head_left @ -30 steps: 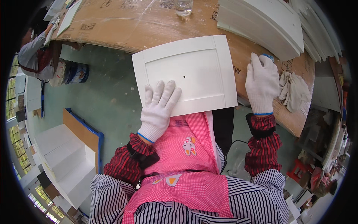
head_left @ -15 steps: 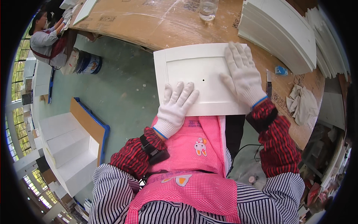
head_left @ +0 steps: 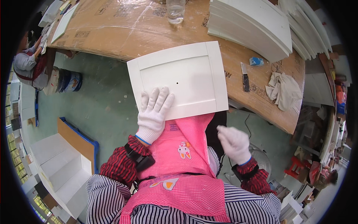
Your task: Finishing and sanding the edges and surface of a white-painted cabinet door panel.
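A white framed panel (head_left: 186, 71) with a small dark hole near its middle lies at the table's near edge, its lower part reaching over my pink apron. My left hand (head_left: 153, 114), in a white knitted glove, rests on the panel's lower left part, fingers stretched out and spread. To the right of the apron, below the panel and apart from it, is my right hand (head_left: 235, 145), gloved too. Its fingers are curled into a loose fist, slightly blurred, and nothing shows in them.
On the cardboard-covered table (head_left: 123, 35) stand stacked white panels (head_left: 250, 30) and a glass of water (head_left: 175, 13). A scraper-like blade (head_left: 245, 77), a blue block (head_left: 256, 61) and a crumpled cloth (head_left: 284, 90) lie right. White boards (head_left: 65, 160) stand lower left. A co-worker (head_left: 31, 67) is far left.
My right hand has left the panel's right side, moved down toward me and curled up. My left hand stays spread on the panel. The view has shifted to the right.
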Tool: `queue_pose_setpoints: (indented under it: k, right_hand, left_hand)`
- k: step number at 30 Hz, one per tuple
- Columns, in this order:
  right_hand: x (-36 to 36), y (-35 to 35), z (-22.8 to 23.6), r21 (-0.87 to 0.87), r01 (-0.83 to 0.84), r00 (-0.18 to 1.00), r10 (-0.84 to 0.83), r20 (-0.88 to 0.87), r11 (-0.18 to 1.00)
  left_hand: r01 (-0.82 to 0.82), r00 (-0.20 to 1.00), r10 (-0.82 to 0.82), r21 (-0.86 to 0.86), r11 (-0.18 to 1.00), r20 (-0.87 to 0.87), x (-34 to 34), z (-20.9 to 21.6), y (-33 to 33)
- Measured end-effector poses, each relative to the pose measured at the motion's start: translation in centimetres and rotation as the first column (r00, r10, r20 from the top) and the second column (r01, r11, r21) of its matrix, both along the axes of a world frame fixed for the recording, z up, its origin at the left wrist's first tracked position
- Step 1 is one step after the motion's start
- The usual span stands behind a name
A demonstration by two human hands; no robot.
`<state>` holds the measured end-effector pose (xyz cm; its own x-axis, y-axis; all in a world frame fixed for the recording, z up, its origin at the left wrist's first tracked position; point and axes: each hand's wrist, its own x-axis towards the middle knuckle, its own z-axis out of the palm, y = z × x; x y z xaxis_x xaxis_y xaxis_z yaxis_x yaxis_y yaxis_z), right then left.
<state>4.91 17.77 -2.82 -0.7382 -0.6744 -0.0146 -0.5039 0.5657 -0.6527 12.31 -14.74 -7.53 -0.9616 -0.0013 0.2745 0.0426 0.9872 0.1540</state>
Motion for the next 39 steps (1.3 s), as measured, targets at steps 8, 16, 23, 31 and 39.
queue_pose_setpoints:
  k: [8,16,23,31,39]
  right_hand:
    - [-20.8,0.6,2.1,0.087,0.443,0.794,-0.345,-0.501,0.892]
    - [-23.5,-1.0,0.9,0.054,0.26,0.926,-0.233,-0.298,0.964]
    - [-16.6,-5.8,6.8,-0.325,0.376,0.841,-0.171,0.514,0.868]
    - [-17.0,-7.6,5.5,-0.324,0.472,0.683,-0.108,0.722,0.82]
    - [-18.0,-9.4,4.7,-0.368,0.571,0.532,0.011,0.847,0.734]
  left_hand:
    - [0.167,0.985,-0.164,-0.072,0.983,0.049,1.2,-0.8,-3.8]
    - [0.207,0.977,-0.2,-0.113,0.972,0.072,1.4,-1.6,-5.6]
    - [0.188,0.98,-0.181,-0.09,0.978,0.083,1.7,-1.6,-5.4]
    - [0.203,0.974,-0.192,-0.083,0.976,0.117,1.6,-1.9,-5.5]
    - [0.202,0.978,-0.2,-0.034,0.979,0.053,1.6,-2.0,-5.5]
